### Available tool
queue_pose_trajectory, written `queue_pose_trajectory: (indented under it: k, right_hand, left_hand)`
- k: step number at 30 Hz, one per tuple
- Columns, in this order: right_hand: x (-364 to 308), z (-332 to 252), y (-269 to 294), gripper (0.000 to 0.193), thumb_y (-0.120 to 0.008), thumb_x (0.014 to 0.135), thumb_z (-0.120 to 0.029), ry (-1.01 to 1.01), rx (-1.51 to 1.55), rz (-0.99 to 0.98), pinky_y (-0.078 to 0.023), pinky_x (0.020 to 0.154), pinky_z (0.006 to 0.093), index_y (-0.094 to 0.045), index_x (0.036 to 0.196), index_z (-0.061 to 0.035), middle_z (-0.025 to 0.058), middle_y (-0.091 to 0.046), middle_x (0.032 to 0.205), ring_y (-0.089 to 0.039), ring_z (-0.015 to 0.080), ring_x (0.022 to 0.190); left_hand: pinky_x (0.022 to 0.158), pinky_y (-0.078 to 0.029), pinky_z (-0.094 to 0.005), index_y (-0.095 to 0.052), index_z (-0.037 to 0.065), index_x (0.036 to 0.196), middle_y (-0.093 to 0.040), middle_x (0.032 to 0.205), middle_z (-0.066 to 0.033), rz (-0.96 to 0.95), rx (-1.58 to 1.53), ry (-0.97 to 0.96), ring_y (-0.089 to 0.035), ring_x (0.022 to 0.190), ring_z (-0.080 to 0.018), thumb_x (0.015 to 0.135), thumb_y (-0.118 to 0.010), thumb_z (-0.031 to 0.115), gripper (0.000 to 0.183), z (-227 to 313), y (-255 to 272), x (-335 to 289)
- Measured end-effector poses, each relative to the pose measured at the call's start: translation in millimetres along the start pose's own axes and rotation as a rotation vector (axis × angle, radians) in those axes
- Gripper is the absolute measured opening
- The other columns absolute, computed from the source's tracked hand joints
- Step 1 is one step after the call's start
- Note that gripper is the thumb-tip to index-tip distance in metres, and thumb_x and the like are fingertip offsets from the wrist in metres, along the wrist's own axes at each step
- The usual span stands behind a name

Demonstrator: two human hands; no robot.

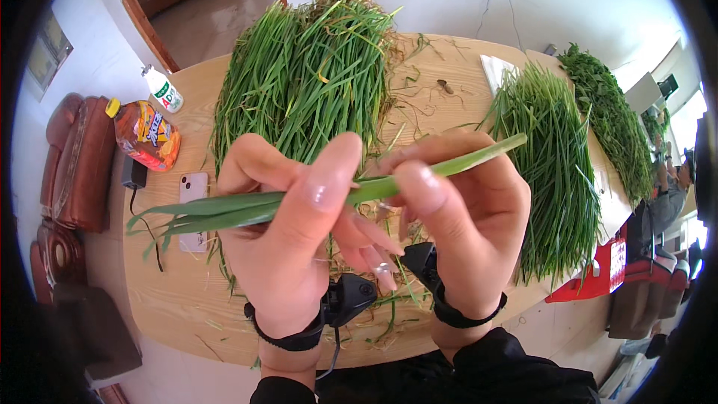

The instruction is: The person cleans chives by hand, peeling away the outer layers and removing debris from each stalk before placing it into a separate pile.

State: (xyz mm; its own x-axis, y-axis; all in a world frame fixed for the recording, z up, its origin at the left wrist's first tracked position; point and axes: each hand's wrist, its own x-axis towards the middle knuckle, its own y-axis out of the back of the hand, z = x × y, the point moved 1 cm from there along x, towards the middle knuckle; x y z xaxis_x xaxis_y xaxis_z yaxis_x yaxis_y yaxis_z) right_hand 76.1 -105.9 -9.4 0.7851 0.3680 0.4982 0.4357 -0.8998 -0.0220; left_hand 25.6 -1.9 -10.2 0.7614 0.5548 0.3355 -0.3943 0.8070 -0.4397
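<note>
Close before me, a green garlic chive stalk [471, 158] is stretched between both hands, its pale cut end up to the right and its leaves hanging left. My left hand [288, 236] pinches it near the leaves, thumb on top. With thumb and fingers, my right hand [482, 228] grips the paler stem part. Behind the left hand lies a big pile of garlic chives [299, 75], with dry brownish bits at its far end. Right of my right hand is a second, neater pile of chives [550, 187]. Each wrist wears a black strap with a small module.
The wooden table [176, 310] carries scattered leaf scraps. At left are a phone [193, 188], an orange drink bottle [146, 135] and a small white bottle [162, 90]. Another heap of leafy greens [609, 127] lies far right. A person [669, 187] is beyond the right edge.
</note>
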Motion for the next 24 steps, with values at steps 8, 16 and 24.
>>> queue_pose_trajectory:
  k: [8,16,24]
  right_hand:
    - [4,-1,4,0.047,-0.024,0.095,-0.033,-0.089,0.181,0.188,-0.04,0.04,0.0223,-0.049,0.089,0.0059,0.0117,-0.054,0.072,-0.053,0.0155,0.054]
    - [7,3,11,0.025,-0.039,0.092,-0.02,-0.005,0.271,0.296,-0.038,0.039,0.0196,-0.046,0.099,0.0029,0.0088,-0.053,0.074,-0.05,0.0108,0.05]
    - [4,-4,17,0.024,-0.044,0.091,-0.018,-0.047,0.117,0.309,-0.04,0.033,0.0226,-0.048,0.076,0.0013,0.0104,-0.055,0.064,-0.052,0.0137,0.042]
  left_hand:
    - [0.025,-0.031,-0.021,-0.039,0.004,0.083,-0.033,0.045,0.0,0.044,0.061,-0.02,-0.035,0.028,-0.0099,0.084,-0.052,0.019,0.02,-5,-17,-6]
    - [0.024,-0.031,-0.0213,-0.043,0.002,0.085,-0.044,0.055,-0.006,0.012,0.034,-0.079,-0.035,0.028,-0.0108,0.082,-0.055,0.021,0.023,-5,-10,-4]
    - [0.023,-0.029,-0.022,-0.043,0.003,0.083,-0.043,0.055,-0.006,0.079,0.062,-0.066,-0.034,0.028,-0.01,0.081,-0.056,0.022,0.023,-4,-6,-4]
